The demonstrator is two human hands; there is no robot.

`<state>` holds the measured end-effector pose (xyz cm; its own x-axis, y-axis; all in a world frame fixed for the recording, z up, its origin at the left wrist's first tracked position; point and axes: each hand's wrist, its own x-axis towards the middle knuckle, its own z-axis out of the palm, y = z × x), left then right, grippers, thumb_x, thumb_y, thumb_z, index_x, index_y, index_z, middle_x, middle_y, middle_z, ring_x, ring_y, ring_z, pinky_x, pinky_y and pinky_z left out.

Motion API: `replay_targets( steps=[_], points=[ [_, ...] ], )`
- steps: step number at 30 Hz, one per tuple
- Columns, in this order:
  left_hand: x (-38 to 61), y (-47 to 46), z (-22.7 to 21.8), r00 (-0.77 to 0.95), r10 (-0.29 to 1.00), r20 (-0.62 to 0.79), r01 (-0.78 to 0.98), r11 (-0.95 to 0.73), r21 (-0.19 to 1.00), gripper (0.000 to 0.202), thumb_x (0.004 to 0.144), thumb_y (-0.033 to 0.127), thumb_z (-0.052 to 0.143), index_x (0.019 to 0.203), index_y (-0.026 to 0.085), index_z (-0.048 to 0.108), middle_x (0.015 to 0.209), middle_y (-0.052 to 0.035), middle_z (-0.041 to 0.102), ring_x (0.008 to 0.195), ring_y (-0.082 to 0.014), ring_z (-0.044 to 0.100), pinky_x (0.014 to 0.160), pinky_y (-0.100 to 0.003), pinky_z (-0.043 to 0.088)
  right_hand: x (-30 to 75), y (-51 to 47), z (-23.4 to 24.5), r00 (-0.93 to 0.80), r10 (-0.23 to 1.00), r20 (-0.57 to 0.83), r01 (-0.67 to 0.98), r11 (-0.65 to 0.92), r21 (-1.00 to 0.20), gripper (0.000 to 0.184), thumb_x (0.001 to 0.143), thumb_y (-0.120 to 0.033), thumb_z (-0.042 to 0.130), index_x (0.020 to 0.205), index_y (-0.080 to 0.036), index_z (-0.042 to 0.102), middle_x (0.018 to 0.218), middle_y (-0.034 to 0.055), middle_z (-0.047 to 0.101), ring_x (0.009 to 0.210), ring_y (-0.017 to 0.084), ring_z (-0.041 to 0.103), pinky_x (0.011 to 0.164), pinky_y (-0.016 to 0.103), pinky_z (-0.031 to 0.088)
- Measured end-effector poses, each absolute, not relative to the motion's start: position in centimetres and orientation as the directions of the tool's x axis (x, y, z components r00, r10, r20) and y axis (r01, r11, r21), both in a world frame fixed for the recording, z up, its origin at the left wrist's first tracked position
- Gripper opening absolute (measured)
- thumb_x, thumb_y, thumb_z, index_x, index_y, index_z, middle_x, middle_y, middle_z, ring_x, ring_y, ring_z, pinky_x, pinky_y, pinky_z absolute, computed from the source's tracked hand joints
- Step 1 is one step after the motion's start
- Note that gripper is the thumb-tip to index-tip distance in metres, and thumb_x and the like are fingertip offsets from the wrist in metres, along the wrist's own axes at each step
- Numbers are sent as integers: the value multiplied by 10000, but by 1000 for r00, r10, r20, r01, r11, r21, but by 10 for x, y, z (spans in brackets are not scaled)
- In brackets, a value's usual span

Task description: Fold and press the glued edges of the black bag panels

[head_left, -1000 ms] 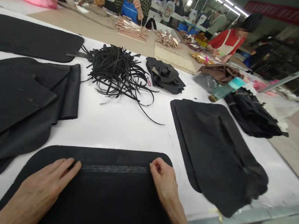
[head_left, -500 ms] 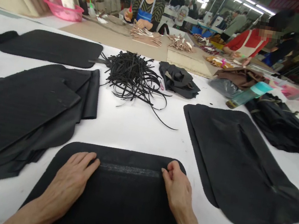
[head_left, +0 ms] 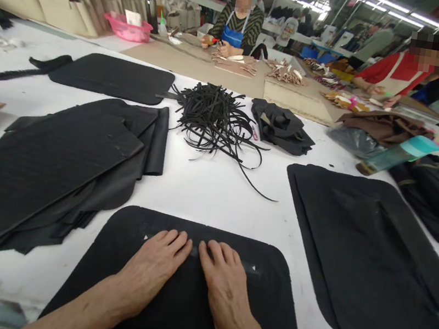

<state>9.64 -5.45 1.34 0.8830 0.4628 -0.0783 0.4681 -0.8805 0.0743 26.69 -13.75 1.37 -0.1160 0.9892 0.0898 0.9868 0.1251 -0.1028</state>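
Note:
A black rounded panel [head_left: 268, 300] lies flat on the white table [head_left: 207, 190] right in front of me. My left hand [head_left: 150, 273] and my right hand [head_left: 223, 287] rest side by side on its middle, palms down, fingers stretched flat. The fingertips press on a narrow glossy strip [head_left: 249, 266] that runs across the panel near its far edge. Neither hand holds anything.
A stack of black panels [head_left: 45, 159] lies at the left, another stack [head_left: 378, 267] at the right. A tangle of black strips [head_left: 214, 116], a folded black cloth [head_left: 280, 124] and a teal bottle [head_left: 396, 153] sit further back. Other people work at the far tables.
Both hands have slid inward from the ends of the strip to its middle and now lie flat side by side. The right hand's pinch has opened. The view has shifted left.

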Motion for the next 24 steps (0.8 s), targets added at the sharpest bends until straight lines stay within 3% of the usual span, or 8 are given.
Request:
replay_targets(
  steps=[6,10,15,24],
  points=[
    [106,-62,12,877,473,-85,474,-880,-7,548,779,42,424,1313,155,384,1191,-168,512,1076,-297,495,891,-445,420,271,-142,7,-113,990,79,990,119,-74,496,778,-28,546,1252,-157,483,1172,75,542,1025,262,468,866,375,436],
    [113,-67,15,850,520,-83,518,-854,-47,539,804,60,416,1325,185,362,1176,-174,505,1043,-307,507,844,-446,442,270,-144,2,-139,977,162,988,149,-50,477,756,-19,530,1214,-150,512,1134,75,570,1005,264,495,868,384,451],
    [104,-65,23,850,522,-72,523,-852,-6,437,830,100,421,1267,94,418,1168,-166,528,1058,-286,496,890,-413,426,293,-159,-7,-212,933,289,977,208,48,470,726,24,415,1161,-112,530,1062,116,596,966,257,540,816,354,498],
    [51,-50,12,809,582,-79,584,-812,5,468,774,28,416,1241,7,436,1234,-187,510,1142,-267,467,999,-378,372,347,-185,-15,-222,926,306,973,189,134,497,723,31,369,1168,-141,507,1029,95,606,923,219,577,763,285,515]
  ],
)
